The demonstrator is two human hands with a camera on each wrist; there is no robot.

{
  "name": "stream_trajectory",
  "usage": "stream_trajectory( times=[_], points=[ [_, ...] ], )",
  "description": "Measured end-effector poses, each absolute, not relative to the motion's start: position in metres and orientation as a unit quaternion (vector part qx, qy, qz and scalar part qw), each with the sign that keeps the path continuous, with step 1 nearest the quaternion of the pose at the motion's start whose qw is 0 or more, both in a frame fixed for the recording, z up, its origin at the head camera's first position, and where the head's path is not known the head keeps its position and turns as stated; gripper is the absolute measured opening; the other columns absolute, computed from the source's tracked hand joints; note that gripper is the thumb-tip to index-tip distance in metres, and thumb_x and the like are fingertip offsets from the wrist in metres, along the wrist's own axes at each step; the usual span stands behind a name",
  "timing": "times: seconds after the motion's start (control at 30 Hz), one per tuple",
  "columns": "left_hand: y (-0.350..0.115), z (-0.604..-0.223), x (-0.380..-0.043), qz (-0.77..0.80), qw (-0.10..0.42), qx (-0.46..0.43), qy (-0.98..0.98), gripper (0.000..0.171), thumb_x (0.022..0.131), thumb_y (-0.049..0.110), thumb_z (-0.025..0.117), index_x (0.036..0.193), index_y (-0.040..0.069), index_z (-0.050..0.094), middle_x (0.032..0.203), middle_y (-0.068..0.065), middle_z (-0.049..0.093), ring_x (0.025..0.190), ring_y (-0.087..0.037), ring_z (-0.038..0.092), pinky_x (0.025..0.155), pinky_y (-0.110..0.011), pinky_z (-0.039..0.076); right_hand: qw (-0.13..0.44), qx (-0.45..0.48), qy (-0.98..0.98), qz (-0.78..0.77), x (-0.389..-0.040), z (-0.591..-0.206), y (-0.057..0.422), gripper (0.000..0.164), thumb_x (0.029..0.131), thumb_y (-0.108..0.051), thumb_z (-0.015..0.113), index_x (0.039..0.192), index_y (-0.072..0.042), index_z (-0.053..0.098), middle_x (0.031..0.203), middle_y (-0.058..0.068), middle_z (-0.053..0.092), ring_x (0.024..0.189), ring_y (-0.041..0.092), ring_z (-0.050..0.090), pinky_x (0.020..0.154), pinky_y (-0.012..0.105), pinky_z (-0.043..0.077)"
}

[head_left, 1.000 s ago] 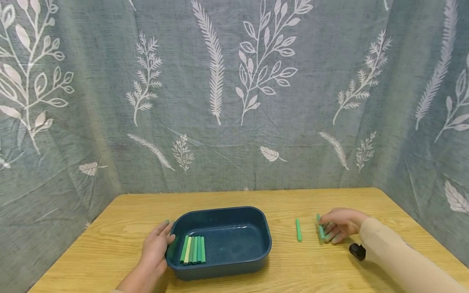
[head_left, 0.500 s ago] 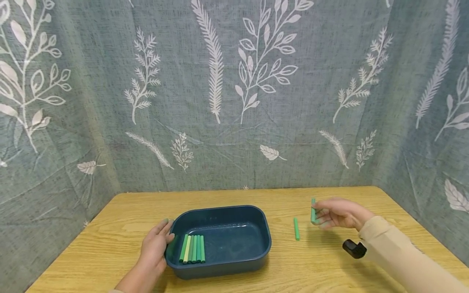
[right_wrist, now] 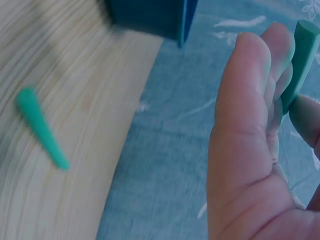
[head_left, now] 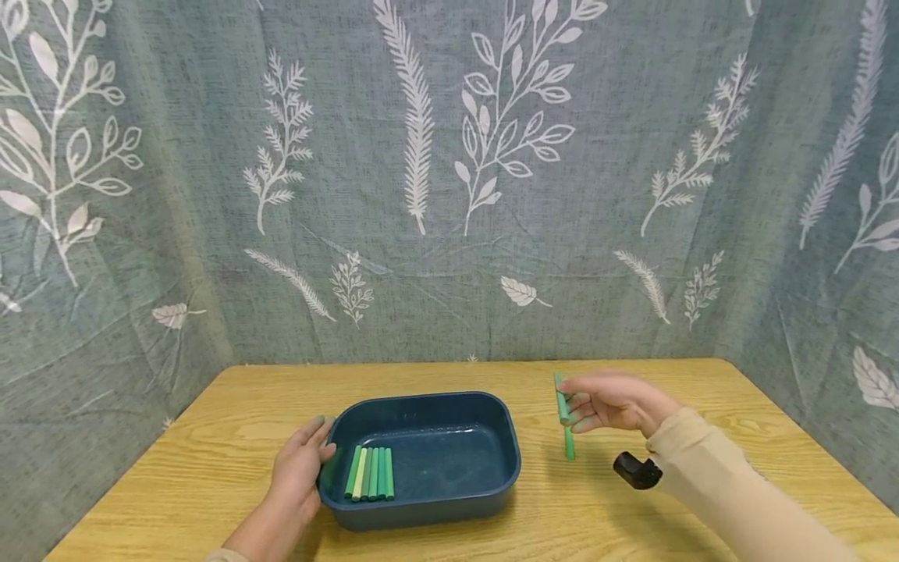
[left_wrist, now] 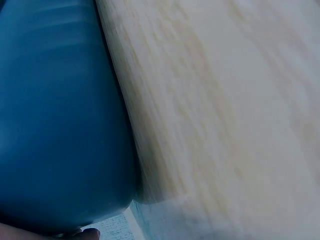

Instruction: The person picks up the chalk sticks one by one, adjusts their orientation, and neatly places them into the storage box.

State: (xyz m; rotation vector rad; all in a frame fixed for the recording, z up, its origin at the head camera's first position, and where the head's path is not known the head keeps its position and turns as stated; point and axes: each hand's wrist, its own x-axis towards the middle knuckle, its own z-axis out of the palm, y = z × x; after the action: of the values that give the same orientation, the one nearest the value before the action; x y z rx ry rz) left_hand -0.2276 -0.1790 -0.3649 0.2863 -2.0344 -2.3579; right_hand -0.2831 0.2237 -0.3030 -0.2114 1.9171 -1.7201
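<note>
Near the right of the table my right hand [head_left: 611, 400] is raised, pinching a green chalk stick [head_left: 563, 402] between thumb and fingertips. The right wrist view shows its flat end and green smudges on the fingers [right_wrist: 282, 42]. Below and partly behind it lies a second green chalk stick [head_left: 570, 445] on the table. My left hand [head_left: 298, 472] rests against the left end of a dark blue bin [head_left: 421, 509], fingers fairly straight along the outside, thumb at the rim. Inside, at the left, several chalk sticks [head_left: 368, 473] in greens and pale yellow lie side by side.
The light wooden table [head_left: 175, 484] ends at a grey-blue curtain [head_left: 435, 312] with white leaf prints, hanging behind and at both sides. A black wrist device [head_left: 637, 471] sticks out below the right sleeve [head_left: 716, 468].
My right hand has lifted its chalk stick off the table and carried it left, above the other loose stick. The left hand stays at the bin.
</note>
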Motion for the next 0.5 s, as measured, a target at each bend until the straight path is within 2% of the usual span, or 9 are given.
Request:
stream_trajectory(
  times=[0.37,0.5],
  points=[
    [-0.179,-0.366,-0.228,-0.754,0.012,0.091,-0.650,0.061,0.101,-0.009,0.032,0.152,-0.006,-0.002,0.157,-0.025,0.003,0.144,-0.041,-0.002,0.117,-0.049,0.012,0.298,-0.081,0.688,-0.656,-0.293,-0.301,0.178,0.027,0.102,-0.016,0.046,0.082,-0.010,0.063,0.077,0.005,0.062,0.070,0.014,0.065,0.070,0.027,0.056],
    [-0.178,-0.366,-0.228,-0.754,0.011,0.095,-0.650,0.061,0.100,-0.009,0.031,0.152,-0.005,0.000,0.158,-0.024,0.005,0.144,-0.040,0.000,0.117,-0.049,0.012,0.309,-0.081,0.682,-0.658,-0.297,-0.301,0.163,0.024,0.102,-0.016,0.046,0.085,-0.010,0.062,0.080,0.005,0.060,0.073,0.015,0.065,0.074,0.029,0.056]
  ],
)
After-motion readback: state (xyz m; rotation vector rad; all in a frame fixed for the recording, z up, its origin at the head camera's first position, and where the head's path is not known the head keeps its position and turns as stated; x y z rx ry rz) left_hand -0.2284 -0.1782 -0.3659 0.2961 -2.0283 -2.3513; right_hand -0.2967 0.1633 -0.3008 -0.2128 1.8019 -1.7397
